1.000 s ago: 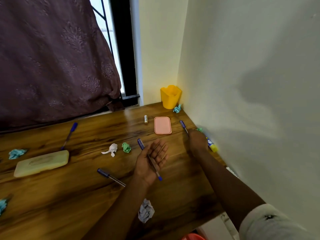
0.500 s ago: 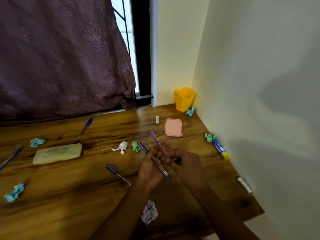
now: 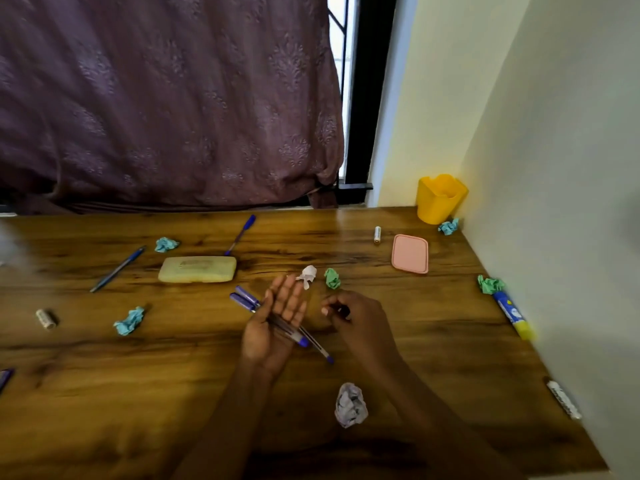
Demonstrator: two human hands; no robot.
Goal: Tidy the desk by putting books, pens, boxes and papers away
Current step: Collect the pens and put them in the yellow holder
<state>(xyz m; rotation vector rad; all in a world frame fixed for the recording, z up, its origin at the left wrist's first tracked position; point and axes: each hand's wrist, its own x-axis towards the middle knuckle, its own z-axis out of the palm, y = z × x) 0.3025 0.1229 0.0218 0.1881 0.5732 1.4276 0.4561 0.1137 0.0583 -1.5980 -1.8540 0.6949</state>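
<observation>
Pens (image 3: 294,336) now across left hand (image 3: 265,337) (labels illegible)

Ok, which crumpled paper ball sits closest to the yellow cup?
The teal crumpled paper ball in the far right corner, just beside the yellow plastic cup; every other ball lies farther off.

Single view: head cam, wide-angle, set high above desk (image 3: 138,382), aimed fwd & down. Close in on left hand (image 3: 273,323) & right hand (image 3: 360,323), mid-frame. Facing curtain (image 3: 156,98) at back; side wall (image 3: 554,168) along right edge, w/ desk corner far right.
</observation>
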